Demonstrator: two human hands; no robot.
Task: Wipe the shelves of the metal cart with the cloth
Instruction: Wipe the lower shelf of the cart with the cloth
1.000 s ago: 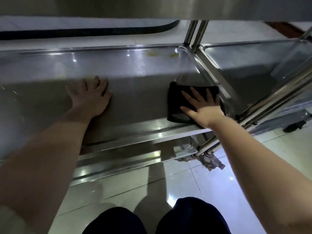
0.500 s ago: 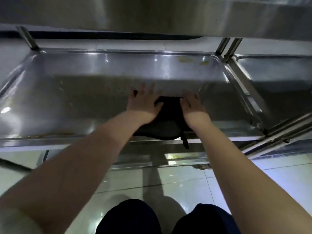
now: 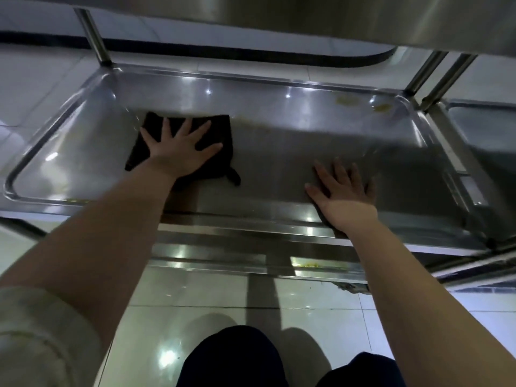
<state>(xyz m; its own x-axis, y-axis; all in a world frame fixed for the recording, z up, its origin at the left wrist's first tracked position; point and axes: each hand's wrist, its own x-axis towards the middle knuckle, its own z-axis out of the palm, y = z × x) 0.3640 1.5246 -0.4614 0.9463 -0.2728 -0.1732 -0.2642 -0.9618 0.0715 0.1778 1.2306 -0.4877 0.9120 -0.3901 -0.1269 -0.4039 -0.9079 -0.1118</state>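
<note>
The left hand (image 3: 178, 152) lies spread and flat on the black folded cloth (image 3: 222, 129), pressing it onto the left-centre of the rimmed stainless-steel cart shelf (image 3: 279, 79). No finger curls round the fabric. The right hand (image 3: 343, 196) rests flat on bare metal near the front of the shelf and holds nothing.

Hazard: pressure alone holds the cloth, so on slick steel it is likely to bunch or slide free during a stroke. Its loose tail (image 3: 234, 177) may catch on the shelf's rim. The yellowish residue spots (image 3: 347, 100) in the far right corner lie well apart from the cloth and are easily missed.
</note>
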